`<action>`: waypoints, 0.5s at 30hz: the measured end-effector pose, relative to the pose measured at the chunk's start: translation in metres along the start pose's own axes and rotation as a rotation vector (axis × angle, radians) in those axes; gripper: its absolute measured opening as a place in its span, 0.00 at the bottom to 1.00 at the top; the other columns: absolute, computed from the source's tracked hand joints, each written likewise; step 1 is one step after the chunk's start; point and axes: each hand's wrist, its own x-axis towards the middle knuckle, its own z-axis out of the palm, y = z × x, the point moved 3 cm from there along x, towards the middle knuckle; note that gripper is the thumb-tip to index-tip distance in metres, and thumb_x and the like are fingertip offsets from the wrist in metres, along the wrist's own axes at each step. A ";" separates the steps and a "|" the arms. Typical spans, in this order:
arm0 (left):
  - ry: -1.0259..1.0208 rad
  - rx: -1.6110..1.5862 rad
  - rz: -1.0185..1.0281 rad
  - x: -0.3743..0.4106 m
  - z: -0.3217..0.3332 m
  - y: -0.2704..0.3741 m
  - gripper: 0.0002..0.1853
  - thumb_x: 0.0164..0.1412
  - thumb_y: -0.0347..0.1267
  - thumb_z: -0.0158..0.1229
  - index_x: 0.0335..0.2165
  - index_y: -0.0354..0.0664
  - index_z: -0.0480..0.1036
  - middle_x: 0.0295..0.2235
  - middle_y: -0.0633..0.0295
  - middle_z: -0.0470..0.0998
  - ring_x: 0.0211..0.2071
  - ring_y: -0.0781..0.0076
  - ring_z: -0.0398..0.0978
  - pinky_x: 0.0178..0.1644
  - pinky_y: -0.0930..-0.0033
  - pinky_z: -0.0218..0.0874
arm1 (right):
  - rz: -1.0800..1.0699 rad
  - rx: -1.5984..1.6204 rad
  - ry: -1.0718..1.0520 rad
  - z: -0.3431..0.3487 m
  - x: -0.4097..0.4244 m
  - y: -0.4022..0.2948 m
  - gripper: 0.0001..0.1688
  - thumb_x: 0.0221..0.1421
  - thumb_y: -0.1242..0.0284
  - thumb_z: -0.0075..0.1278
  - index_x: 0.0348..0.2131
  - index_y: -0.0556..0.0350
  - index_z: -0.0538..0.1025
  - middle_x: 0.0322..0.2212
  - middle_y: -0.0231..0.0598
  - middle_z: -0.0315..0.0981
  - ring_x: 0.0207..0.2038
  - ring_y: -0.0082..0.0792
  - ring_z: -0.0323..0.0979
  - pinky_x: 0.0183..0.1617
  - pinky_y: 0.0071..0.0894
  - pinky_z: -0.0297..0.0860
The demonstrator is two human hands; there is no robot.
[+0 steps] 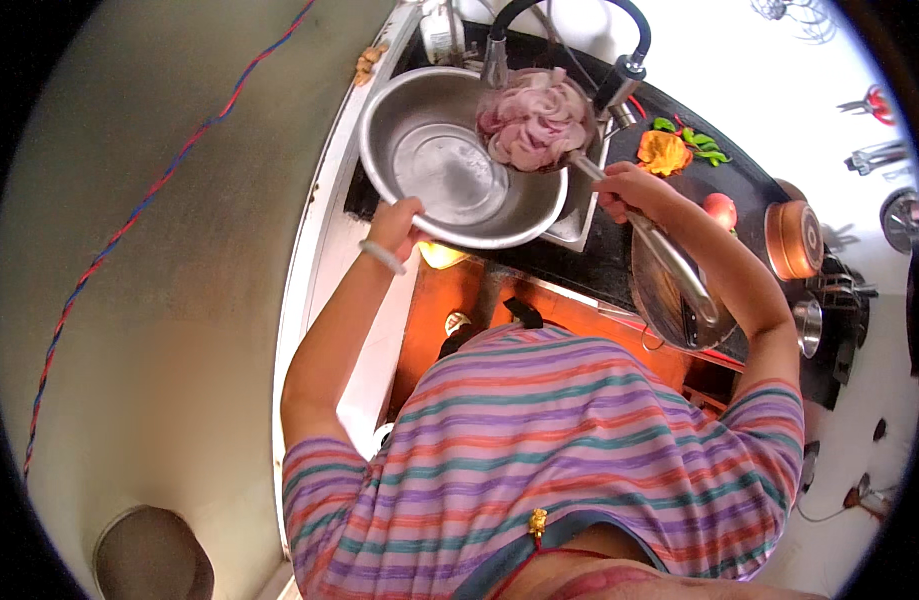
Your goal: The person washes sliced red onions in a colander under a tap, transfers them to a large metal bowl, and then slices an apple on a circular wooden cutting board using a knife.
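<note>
My left hand (399, 227) grips the near-left rim of a wide stainless-steel basin (527, 221), which stands over the sink (574, 229). Wet-looking shine covers the basin's bottom, and no food shows there. In my right hand (633, 191) is the long metal handle of a strainer ladle (673, 259). A heap of pale pink slices (538, 124), apparently raw meat, fills its head above the basin's far-right rim. The slices hide most of the ladle's head. Close beside them hangs the spray nozzle (495, 64) of a black flexible faucet (632, 67).
Right of the sink, the black counter (617, 262) holds orange food (663, 152), green leaves or peppers (705, 144) and a round red fruit or vegetable (720, 210). Nearer are a round cutting board (650, 289) and copper-coloured pot (793, 240). A white bottle (442, 34) stands behind the basin.
</note>
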 end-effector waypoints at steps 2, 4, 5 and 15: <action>0.023 -0.074 -0.056 0.035 0.003 -0.010 0.16 0.47 0.21 0.49 0.37 0.22 0.63 0.34 0.45 0.71 0.32 0.49 0.76 0.32 0.45 0.74 | -0.030 -0.117 0.040 0.021 0.025 0.001 0.12 0.53 0.74 0.48 0.19 0.60 0.69 0.14 0.32 0.62 0.13 0.25 0.61 0.15 0.27 0.59; 0.008 -0.175 -0.087 0.071 0.018 -0.028 0.17 0.46 0.20 0.49 0.38 0.23 0.63 0.35 0.44 0.71 0.34 0.47 0.75 0.32 0.44 0.74 | -0.211 -0.462 0.099 0.010 0.055 0.023 0.12 0.52 0.73 0.49 0.18 0.59 0.72 0.14 0.33 0.66 0.15 0.28 0.65 0.21 0.33 0.62; -0.047 -0.195 -0.110 0.090 0.046 -0.038 0.18 0.46 0.20 0.49 0.39 0.23 0.63 0.36 0.44 0.70 0.35 0.47 0.75 0.31 0.44 0.74 | -0.341 -0.713 0.159 -0.027 0.071 0.056 0.12 0.51 0.72 0.49 0.18 0.58 0.73 0.15 0.34 0.68 0.16 0.29 0.67 0.24 0.35 0.63; 0.117 0.034 -0.130 0.147 0.010 -0.044 0.21 0.44 0.20 0.50 0.41 0.22 0.62 0.38 0.43 0.70 0.34 0.47 0.76 0.33 0.45 0.75 | -0.175 -1.341 0.597 0.030 0.061 0.029 0.12 0.55 0.73 0.41 0.35 0.67 0.65 0.25 0.57 0.73 0.31 0.55 0.74 0.37 0.51 0.66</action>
